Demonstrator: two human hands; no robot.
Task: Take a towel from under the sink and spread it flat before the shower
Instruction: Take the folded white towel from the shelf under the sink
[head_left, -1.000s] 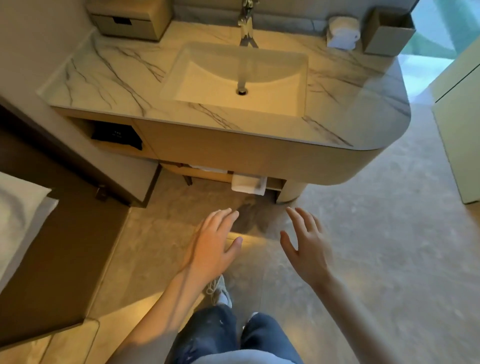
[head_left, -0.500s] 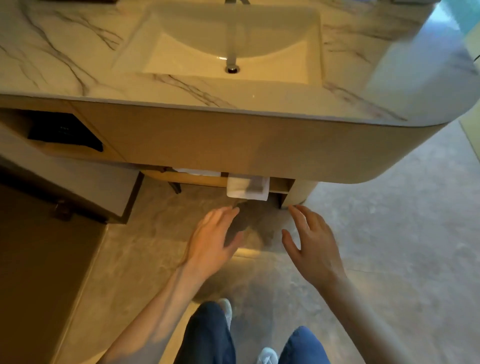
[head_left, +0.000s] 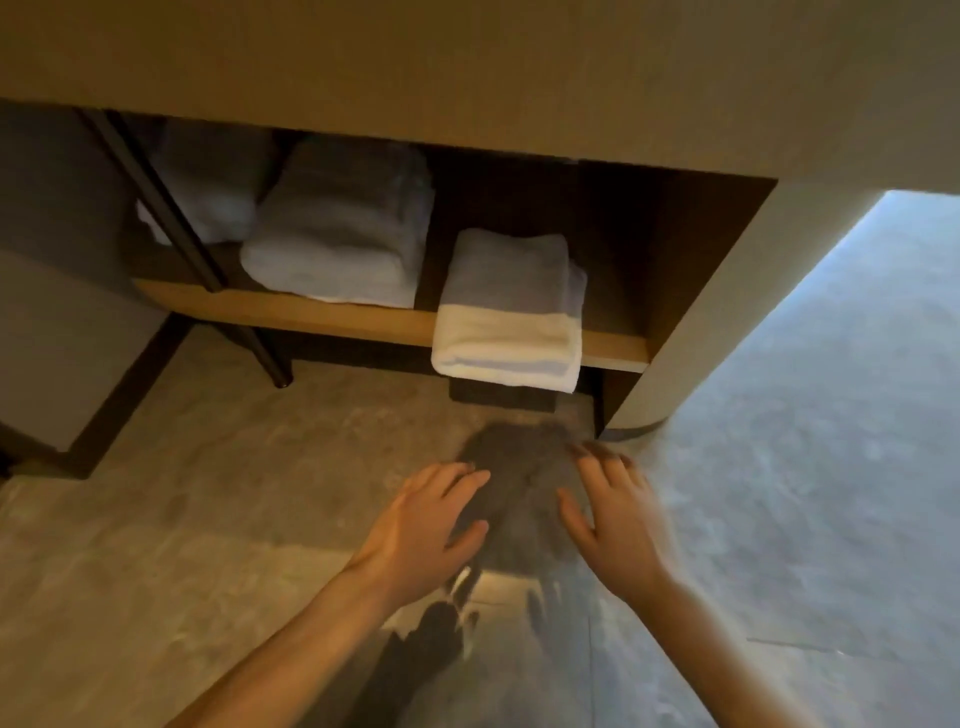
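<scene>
A folded white towel (head_left: 511, 306) lies on the low wooden shelf (head_left: 311, 312) under the sink cabinet, and its front end hangs over the shelf edge. A thicker folded towel (head_left: 340, 234) sits to its left, and a third towel (head_left: 208, 192) lies further left in shadow. My left hand (head_left: 421, 525) and my right hand (head_left: 613, 514) hover palm down over the floor, below the hanging towel and apart from it. Both hands hold nothing and their fingers are spread. The sink and the shower are out of view.
The cabinet front (head_left: 467, 78) fills the top of the view, and its rounded end panel (head_left: 691, 322) stands at the right of the shelf. A dark metal leg (head_left: 208, 270) slants down at the left. Grey stone floor (head_left: 805, 467) extends to the right.
The view has dropped from above the countertop to below it, so the shelf with towels now shows. Both hands stay spread in front, closer to the shelf.
</scene>
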